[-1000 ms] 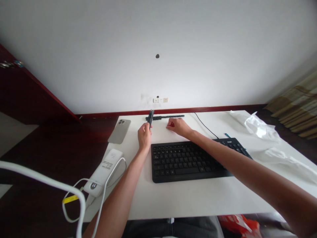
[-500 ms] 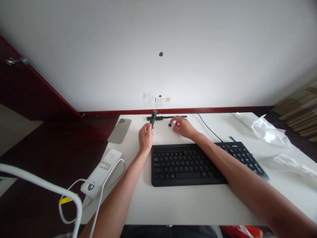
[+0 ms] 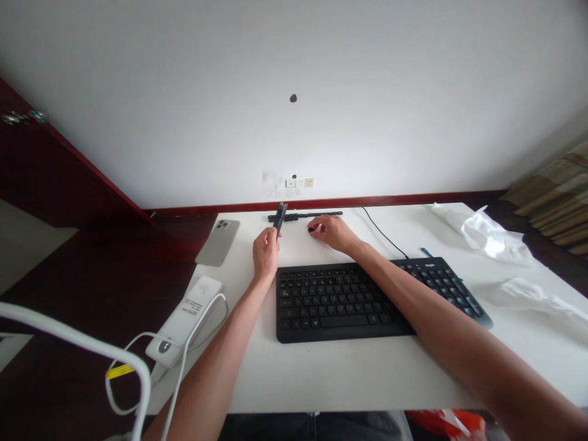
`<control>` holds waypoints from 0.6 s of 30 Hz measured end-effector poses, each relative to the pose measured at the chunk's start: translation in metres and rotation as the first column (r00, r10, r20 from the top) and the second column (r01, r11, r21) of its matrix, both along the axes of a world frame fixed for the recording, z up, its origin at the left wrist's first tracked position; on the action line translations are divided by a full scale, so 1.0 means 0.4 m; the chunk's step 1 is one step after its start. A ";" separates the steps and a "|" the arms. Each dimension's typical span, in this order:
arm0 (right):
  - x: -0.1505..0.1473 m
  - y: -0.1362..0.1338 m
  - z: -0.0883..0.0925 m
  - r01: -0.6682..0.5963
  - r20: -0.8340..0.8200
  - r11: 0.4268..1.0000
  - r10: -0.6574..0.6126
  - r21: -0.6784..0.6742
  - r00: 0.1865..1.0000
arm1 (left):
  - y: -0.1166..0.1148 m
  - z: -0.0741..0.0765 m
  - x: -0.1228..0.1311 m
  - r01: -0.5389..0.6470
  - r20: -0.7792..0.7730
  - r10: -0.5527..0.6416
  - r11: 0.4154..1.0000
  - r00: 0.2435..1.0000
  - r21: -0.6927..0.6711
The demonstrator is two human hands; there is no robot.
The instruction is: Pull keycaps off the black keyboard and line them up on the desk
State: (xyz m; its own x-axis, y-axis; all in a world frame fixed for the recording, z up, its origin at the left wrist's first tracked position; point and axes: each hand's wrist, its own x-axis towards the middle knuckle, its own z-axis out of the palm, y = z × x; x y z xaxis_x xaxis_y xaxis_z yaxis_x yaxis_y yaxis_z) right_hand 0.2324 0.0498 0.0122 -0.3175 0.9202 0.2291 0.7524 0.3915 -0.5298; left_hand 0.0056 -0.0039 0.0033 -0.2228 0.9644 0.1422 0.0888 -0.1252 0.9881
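My left hand (image 3: 266, 252) is closed round a narrow dark tool (image 3: 280, 215) that points up and away; its exact kind does not show. Beyond the keyboard, my right hand (image 3: 337, 234) has thumb and fingers pinched on a small black block that looks like a keycap (image 3: 311, 229). Behind both hands a line of black keycaps (image 3: 303, 215) runs along the desk's far edge. The black keyboard (image 3: 331, 336) lies under my right forearm, which hides part of its keys.
A phone (image 3: 217, 244) lies face down on the left of the white desk (image 3: 349, 373). Nearer is a white power bank (image 3: 202, 294) with white cables. Crumpled white plastic (image 3: 491, 236) and a thin blue-green tool (image 3: 427, 252) lie on the right. The keyboard cable (image 3: 383, 229) runs to the back.
My right fingers have closed on the small black keycap, which stood on the desk beside them. My left hand keeps its hold on the dark tool. The view has shifted slightly.
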 end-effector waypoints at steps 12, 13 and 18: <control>-0.014 -0.011 0.012 0.056 0.041 0.998 -0.057 0.011 0.998 | -0.001 0.001 0.001 0.015 0.001 -0.015 1.000 1.000 0.004; -0.017 -0.009 0.012 0.055 0.038 0.998 -0.056 0.003 0.998 | -0.001 0.000 0.001 0.015 -0.005 -0.015 1.000 1.000 0.007; -0.024 -0.009 0.010 0.029 0.062 1.000 -0.029 0.003 0.998 | -0.002 0.000 0.003 0.008 -0.026 -0.008 1.000 1.000 0.004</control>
